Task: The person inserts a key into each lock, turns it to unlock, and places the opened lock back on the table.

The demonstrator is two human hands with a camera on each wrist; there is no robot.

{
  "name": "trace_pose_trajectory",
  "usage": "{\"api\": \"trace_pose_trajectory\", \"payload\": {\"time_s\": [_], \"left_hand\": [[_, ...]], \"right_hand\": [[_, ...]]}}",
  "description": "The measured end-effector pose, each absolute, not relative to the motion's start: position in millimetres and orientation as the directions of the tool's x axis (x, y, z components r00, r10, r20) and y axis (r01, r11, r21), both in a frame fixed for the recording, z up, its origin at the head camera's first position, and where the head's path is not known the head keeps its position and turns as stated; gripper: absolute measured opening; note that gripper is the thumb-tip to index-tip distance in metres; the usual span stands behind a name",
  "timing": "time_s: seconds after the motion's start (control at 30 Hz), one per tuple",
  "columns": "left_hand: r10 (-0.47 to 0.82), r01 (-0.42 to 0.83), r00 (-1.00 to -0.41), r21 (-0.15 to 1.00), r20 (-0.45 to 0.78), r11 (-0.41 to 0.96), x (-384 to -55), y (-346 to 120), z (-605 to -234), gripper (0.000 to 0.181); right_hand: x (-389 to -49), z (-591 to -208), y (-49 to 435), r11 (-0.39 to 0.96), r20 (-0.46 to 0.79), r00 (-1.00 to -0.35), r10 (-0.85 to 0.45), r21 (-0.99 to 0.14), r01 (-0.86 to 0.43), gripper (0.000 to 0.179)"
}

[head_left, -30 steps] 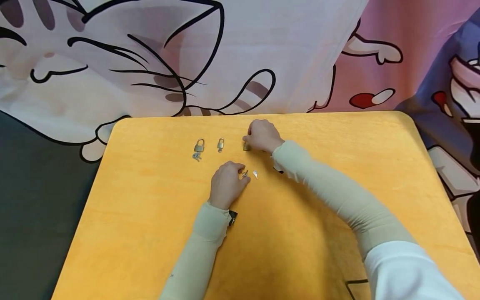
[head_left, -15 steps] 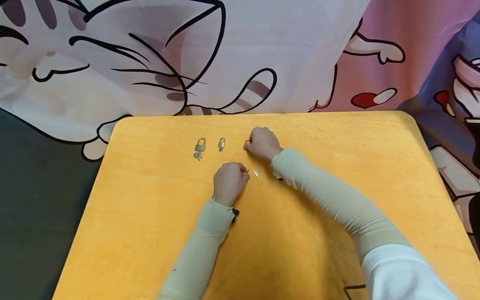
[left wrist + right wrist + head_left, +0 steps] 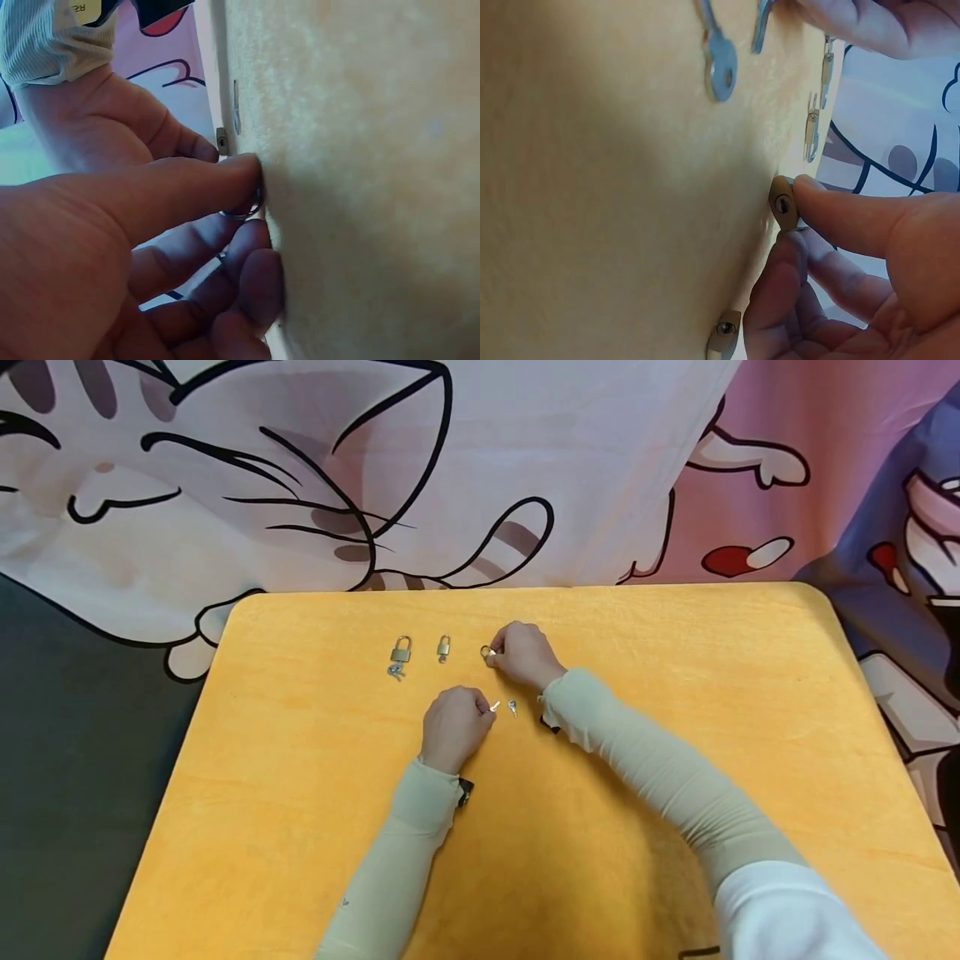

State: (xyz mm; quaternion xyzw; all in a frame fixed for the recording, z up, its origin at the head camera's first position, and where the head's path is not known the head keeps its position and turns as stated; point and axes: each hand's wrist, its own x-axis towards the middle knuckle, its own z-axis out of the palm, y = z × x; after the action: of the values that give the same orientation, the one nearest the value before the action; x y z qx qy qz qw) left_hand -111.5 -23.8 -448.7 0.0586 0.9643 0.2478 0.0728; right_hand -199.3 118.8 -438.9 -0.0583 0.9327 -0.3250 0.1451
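Note:
My left hand (image 3: 456, 727) pinches a small silver key (image 3: 495, 706) by its thumb and forefinger, low over the table. In the left wrist view a metal ring (image 3: 253, 208) shows between those fingers. A loose silver key (image 3: 512, 708) lies just to the right. Farther back, my right hand (image 3: 525, 653) grips a small brass padlock (image 3: 784, 204) between thumb and fingers; its keyhole faces the right wrist camera. Another brass padlock (image 3: 724, 337) lies below the right hand in that view; in the head view it is hidden.
On the yellow table (image 3: 300, 777), left of the right hand, lie a larger padlock (image 3: 401, 654) with keys (image 3: 396, 671) at its base and a smaller padlock (image 3: 443, 647) with a key. A cartoon-printed cloth (image 3: 585, 460) hangs behind the table's far edge.
My left fingers have closed on the key, which now points up and right. The right hand has drawn slightly toward me and turned the padlock, so its shackle shows at the left.

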Motion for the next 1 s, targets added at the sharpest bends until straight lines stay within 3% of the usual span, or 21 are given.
{"api": "trace_pose_trajectory", "payload": {"time_s": [0.3, 0.47, 0.53, 0.63, 0.77, 1.0], "left_hand": [[0.196, 0.174, -0.981, 0.519, 0.014, 0.837, -112.9, -23.9, -452.3, 0.033], [0.178, 0.127, -0.983, 0.565, -0.036, 0.815, -112.1, -23.7, -451.8, 0.010], [0.167, 0.100, -0.984, 0.589, -0.061, 0.802, -111.4, -24.1, -451.4, 0.002], [0.150, 0.076, -0.986, 0.621, -0.067, 0.780, -110.4, -24.9, -452.1, 0.006], [0.104, 0.049, -0.994, 0.688, -0.039, 0.724, -109.5, -25.5, -453.3, 0.005], [0.043, 0.009, -0.999, 0.878, -0.013, 0.478, -107.6, -26.6, -442.9, 0.012]], "right_hand": [[-189.7, -440.9, 121.8, 0.745, -0.158, -0.972, -0.174, -0.666, -0.025, 0.011], [-186.7, -440.6, 129.2, 0.662, -0.161, -0.978, -0.131, -0.748, 0.034, 0.018], [-186.0, -438.8, 133.2, 0.577, -0.213, -0.971, -0.112, -0.809, 0.111, 0.023], [-185.4, -436.8, 139.6, 0.355, -0.333, -0.935, -0.123, -0.894, 0.272, 0.029], [-181.6, -434.0, 147.0, 0.067, -0.447, -0.878, -0.173, -0.894, 0.442, 0.032], [-167.7, -429.9, 152.9, -0.061, -0.452, -0.877, -0.166, -0.883, 0.466, 0.031]]}}
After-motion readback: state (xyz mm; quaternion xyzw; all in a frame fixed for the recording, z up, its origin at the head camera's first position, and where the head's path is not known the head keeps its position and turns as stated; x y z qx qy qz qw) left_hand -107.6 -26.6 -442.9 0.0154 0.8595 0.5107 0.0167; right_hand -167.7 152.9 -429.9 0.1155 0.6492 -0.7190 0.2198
